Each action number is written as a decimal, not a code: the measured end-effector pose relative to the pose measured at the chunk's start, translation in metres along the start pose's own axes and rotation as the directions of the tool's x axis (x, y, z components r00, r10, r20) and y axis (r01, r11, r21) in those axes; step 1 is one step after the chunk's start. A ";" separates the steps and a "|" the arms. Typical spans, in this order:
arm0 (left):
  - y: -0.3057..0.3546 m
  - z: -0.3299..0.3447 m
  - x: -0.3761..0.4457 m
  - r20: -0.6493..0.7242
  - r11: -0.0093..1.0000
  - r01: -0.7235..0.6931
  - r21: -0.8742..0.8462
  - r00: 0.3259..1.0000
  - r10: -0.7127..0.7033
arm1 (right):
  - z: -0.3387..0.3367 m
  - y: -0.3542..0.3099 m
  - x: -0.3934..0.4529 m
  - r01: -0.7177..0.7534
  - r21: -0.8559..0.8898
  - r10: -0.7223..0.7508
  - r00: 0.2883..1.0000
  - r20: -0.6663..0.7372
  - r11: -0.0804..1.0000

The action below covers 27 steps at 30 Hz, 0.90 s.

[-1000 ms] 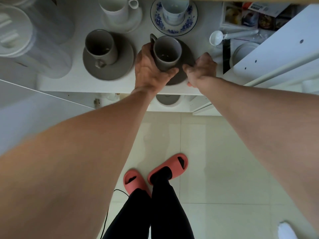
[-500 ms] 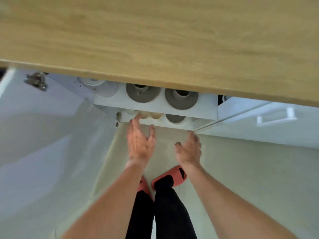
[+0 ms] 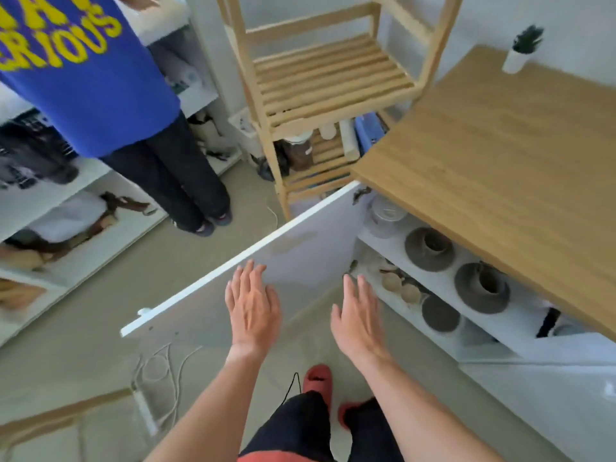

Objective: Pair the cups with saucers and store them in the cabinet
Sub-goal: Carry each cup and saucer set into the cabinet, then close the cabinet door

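Observation:
Two grey cups on grey saucers stand on the upper shelf of the open cabinet, one at the left (image 3: 429, 249) and one to its right (image 3: 482, 287). A third grey dish (image 3: 440, 313) sits on the lower shelf. My left hand (image 3: 252, 303) hovers flat, fingers apart, over the inner face of the white cabinet door (image 3: 300, 258). My right hand (image 3: 357, 313) is also spread and holds nothing, just in front of the lower shelf's edge.
A wooden countertop (image 3: 506, 168) covers the cabinet. A wooden slatted shelf unit (image 3: 330, 78) stands behind the door. Another person in a blue shirt (image 3: 100, 78) stands at the left by white shelves. Cables (image 3: 160, 365) lie on the floor. Small beige items (image 3: 395, 284) fill the lower shelf.
Both hands let go of the grey cup and saucer on the shelf and pulled back out of the cabinet. My view rose and turned left, showing the room.

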<state>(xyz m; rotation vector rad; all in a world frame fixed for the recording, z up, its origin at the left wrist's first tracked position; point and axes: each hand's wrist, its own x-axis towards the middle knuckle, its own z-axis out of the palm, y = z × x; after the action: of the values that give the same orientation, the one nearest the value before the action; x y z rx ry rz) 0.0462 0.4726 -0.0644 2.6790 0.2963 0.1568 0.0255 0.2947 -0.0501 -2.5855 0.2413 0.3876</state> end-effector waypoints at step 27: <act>-0.097 -0.071 -0.089 0.231 0.897 0.279 0.343 0.901 -0.368 | 0.017 0.042 -0.128 0.143 -0.219 -0.119 0.986 0.117 0.965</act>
<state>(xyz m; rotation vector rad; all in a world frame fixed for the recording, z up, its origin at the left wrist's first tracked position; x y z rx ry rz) -0.0692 0.5662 -0.0489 2.8451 0.7208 -0.4185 -0.1092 0.2803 -0.0430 -2.7748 -0.0128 0.5252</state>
